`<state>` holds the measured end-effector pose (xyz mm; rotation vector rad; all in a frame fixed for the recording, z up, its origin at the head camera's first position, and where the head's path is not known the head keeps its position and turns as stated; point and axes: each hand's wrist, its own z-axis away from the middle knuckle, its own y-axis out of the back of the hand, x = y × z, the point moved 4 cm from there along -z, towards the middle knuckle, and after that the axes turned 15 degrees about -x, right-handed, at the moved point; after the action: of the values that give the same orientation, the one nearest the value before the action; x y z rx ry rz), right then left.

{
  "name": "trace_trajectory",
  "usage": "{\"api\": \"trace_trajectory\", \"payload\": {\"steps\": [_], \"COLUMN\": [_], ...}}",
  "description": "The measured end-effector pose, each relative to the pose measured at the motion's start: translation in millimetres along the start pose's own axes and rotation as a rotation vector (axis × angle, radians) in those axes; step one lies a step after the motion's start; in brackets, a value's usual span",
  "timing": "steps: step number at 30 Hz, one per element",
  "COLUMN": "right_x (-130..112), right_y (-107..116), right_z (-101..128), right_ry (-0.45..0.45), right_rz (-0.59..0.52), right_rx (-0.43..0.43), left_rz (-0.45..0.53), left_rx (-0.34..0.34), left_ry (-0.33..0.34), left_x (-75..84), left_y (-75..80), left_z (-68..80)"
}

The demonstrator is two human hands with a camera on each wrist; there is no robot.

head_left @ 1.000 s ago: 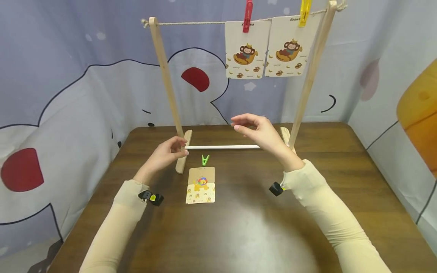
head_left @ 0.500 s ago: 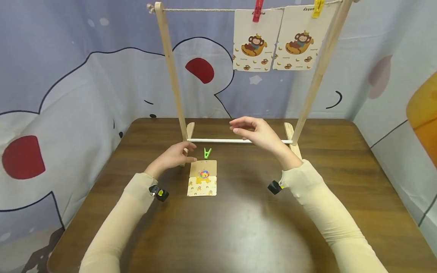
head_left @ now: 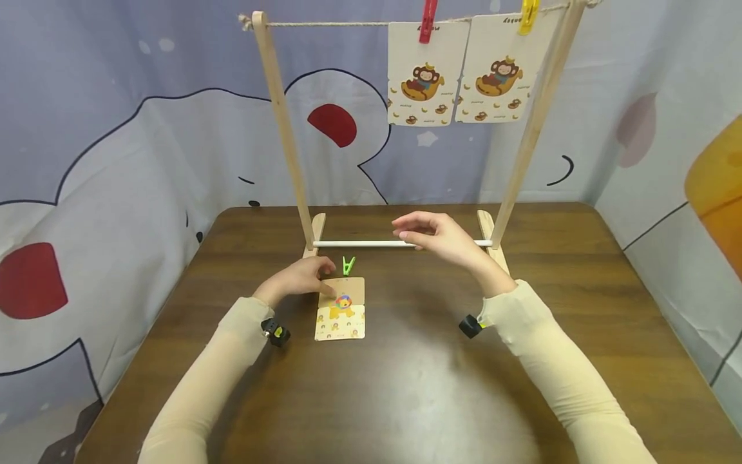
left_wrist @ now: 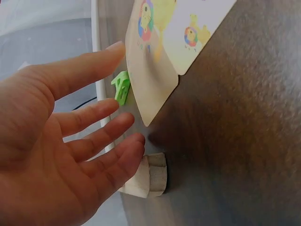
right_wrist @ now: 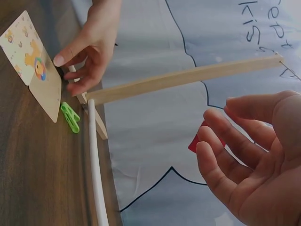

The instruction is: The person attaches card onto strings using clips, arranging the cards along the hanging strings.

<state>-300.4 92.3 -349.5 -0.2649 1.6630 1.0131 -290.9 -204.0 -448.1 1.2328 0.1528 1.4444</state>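
A lion card [head_left: 341, 316], tan at its far end and patterned at the near end, lies on the wooden table. My left hand [head_left: 304, 276] hovers at the card's far left corner, thumb over the tan part, fingers relaxed and holding nothing. Just beyond the card is a green clothespin [head_left: 348, 265], also seen in the left wrist view, past the left fingertips. My right hand [head_left: 437, 235] is raised in the air in front of the white rod [head_left: 359, 243], its fingers loosely bent with nothing between them.
A wooden frame [head_left: 284, 122] stands at the table's back, with a rope [head_left: 330, 24] strung across its top. Two monkey cards [head_left: 426, 77] hang there upside down by a red clothespin [head_left: 428, 22] and a yellow clothespin [head_left: 528, 16]. Behind is a printed curtain [head_left: 191, 142].
My left hand has moved right and nearer, from the frame's left foot to the card's corner. The right hand has stayed nearly in place. The view has shifted slightly.
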Motion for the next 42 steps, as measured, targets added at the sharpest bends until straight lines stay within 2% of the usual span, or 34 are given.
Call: {"api": "trace_trajectory", "payload": {"steps": [6, 10, 17, 23, 27, 30, 35, 42], "right_x": [7, 9, 14, 16, 18, 20, 25, 33], "right_y": [-6, -9, -14, -19, -19, -20, -23, -31], "right_z": [-2, -4, -9, -11, -11, -13, -18, -30], "right_ry": [0.001, 0.006, 0.011, 0.011, 0.011, 0.009, 0.011, 0.006], "right_rz": [-0.01, -0.025, -0.045, -0.056, -0.06, -0.061, -0.057, -0.081], "right_rx": [-0.008, -0.019, -0.031, -0.052, -0.051, -0.059, -0.067, -0.085], "left_rz": [-0.04, -0.086, -0.136, -0.07, -0.009, 0.026, 0.072, 0.14], "left_rx": [-0.045, -0.052, -0.077, -0.079, -0.074, -0.029, 0.095, 0.253], "left_ry": [0.025, 0.03, 0.056, 0.077, 0.062, 0.029, -0.015, -0.053], "left_x": [4.1, 7.2, 3.3, 0.2, 1.4, -0.4, -4.8, -2.8], "left_y": [-3.6, -4.8, -3.1, -2.1, -0.9, 1.1, 9.3, 27.5], "left_z": [-3.7, -6.1, -14.5, -12.1, -5.3, 0.8, 15.1, 47.6]}}
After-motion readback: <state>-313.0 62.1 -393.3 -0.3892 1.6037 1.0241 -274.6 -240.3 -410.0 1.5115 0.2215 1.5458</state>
